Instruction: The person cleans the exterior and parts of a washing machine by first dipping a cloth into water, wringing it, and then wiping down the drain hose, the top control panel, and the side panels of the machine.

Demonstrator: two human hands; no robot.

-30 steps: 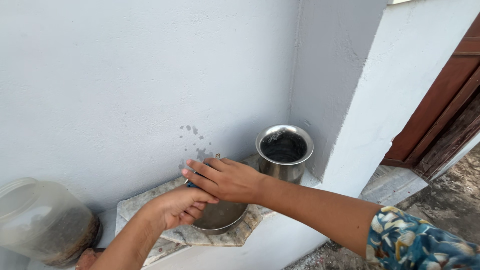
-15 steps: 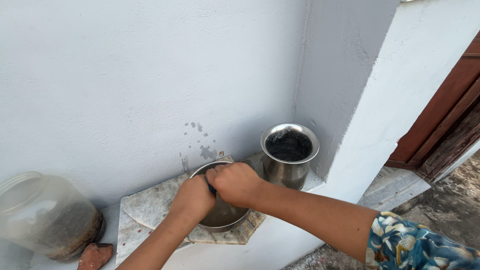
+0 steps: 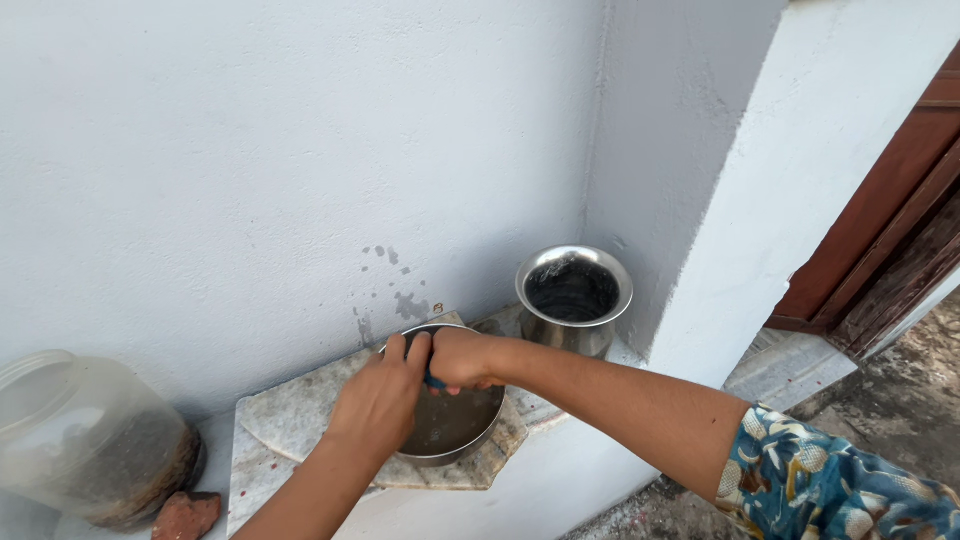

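Note:
A shallow steel bowl (image 3: 462,428) sits on a marble slab (image 3: 290,412) against the white wall. My left hand (image 3: 378,408) rests on the bowl's near-left rim, fingers curled over it. My right hand (image 3: 462,358) is closed above the bowl around a small blue object (image 3: 434,381), most of which is hidden by my fingers. Both hands touch at the bowl's far rim. Behind the bowl to the right stands a steel pot (image 3: 572,297) with a flared mouth and a dark inside.
A clear plastic jar (image 3: 85,440) with dark contents stands at the lower left, a reddish stone (image 3: 186,514) next to it. The wall corner and a white pillar (image 3: 760,190) rise on the right, with a brown wooden door (image 3: 900,230) beyond.
My right hand went from flat and spread over my left hand to a fist, then shifted a little farther over the bowl. My left hand slid along the rim.

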